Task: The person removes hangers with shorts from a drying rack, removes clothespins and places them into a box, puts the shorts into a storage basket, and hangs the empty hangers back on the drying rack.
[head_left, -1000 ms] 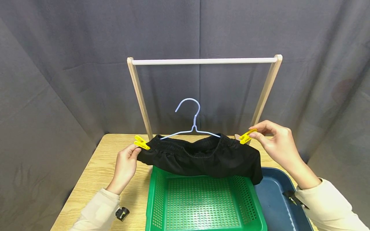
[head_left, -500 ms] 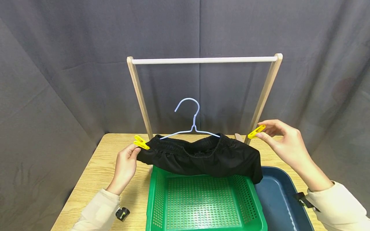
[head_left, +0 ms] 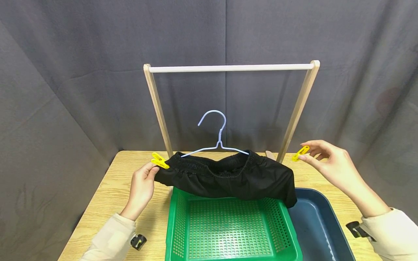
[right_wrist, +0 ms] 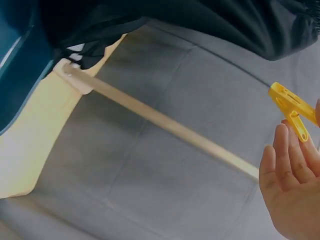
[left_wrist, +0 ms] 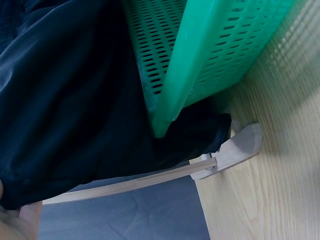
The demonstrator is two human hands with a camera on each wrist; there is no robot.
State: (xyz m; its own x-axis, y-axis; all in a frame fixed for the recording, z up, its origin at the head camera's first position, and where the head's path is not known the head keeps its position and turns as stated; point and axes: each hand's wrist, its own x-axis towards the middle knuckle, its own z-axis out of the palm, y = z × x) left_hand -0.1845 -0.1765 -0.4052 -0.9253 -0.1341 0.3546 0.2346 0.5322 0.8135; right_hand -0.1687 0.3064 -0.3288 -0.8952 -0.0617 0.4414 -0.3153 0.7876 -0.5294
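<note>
With our left hand [head_left: 141, 186] we pinch the black shorts [head_left: 228, 183], seemingly just below a yellow clothespin [head_left: 159, 161]; our right hand [head_left: 333, 165] pinches a second clothespin [head_left: 300, 153], apart from them. The shorts, around a light-blue hanger [head_left: 220, 136], overhang the green basket [head_left: 176, 217].
</note>
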